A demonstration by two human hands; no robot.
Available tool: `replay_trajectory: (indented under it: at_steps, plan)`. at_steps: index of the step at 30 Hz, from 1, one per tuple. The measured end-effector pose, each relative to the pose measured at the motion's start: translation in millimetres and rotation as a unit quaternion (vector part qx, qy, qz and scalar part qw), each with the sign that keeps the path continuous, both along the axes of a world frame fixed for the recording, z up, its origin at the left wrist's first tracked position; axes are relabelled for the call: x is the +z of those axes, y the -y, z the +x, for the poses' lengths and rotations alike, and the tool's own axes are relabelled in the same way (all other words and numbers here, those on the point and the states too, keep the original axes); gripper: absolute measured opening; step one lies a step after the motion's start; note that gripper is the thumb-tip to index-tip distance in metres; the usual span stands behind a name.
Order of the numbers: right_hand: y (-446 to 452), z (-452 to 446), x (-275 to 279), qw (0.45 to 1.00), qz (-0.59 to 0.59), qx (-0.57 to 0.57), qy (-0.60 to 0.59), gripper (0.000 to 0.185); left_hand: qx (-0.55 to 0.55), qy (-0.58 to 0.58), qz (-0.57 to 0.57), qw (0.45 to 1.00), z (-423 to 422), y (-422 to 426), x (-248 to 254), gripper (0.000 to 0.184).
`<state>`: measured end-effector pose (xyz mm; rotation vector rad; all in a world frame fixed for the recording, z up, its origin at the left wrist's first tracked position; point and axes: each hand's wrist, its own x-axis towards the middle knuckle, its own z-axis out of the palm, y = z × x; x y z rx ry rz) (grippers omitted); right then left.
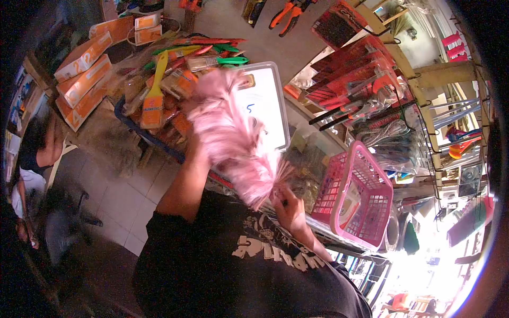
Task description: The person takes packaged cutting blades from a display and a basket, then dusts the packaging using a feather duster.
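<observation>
A fluffy pink duster (225, 132), blurred by motion, stretches across the middle in front of my body. Its lower right end is in my right hand (290, 212), whose fingers are closed on it. My left hand (199, 140) is at the duster's left side, with its fingers hidden behind the pink strands. Behind the duster lies a white lidded container (269, 100) with a blue mark on it. Paintbrushes with yellow, green and orange parts, one of them a yellow-handled brush (154, 100), are heaped to the left.
A pink plastic basket (345, 159) stands at the right. Packaged tools (366, 79) hang on hooks at the upper right. Orange boxes (85, 79) are at the upper left. People, partly seen, are at the far left beyond the tiled floor (124, 204).
</observation>
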<state>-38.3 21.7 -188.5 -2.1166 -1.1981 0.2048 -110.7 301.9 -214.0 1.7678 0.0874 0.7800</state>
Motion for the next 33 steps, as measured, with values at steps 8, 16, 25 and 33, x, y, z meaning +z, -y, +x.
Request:
replay_trajectory:
  at_steps: [8,16,25,33]
  plan:
    - [-6.1,-6.3,-4.1,0.999,0.033,0.014,-0.027,0.024,-0.004,0.148,-0.471,0.87,8.7,35.1,26.7,0.049]
    - [0.1,-2.8,-5.4,0.999,0.009,0.019,-0.042,0.02,-0.102,0.213,-0.576,0.783,4.5,43.9,46.9,0.051]
    - [-2.3,9.3,4.6,0.997,-0.021,-0.042,-0.069,0.02,-0.042,0.165,-0.58,0.797,5.9,47.5,49.2,0.065]
    - [-1.5,1.8,7.2,0.985,-0.062,-0.088,-0.134,0.021,-0.055,0.197,-0.552,0.809,10.0,48.0,48.3,0.067]
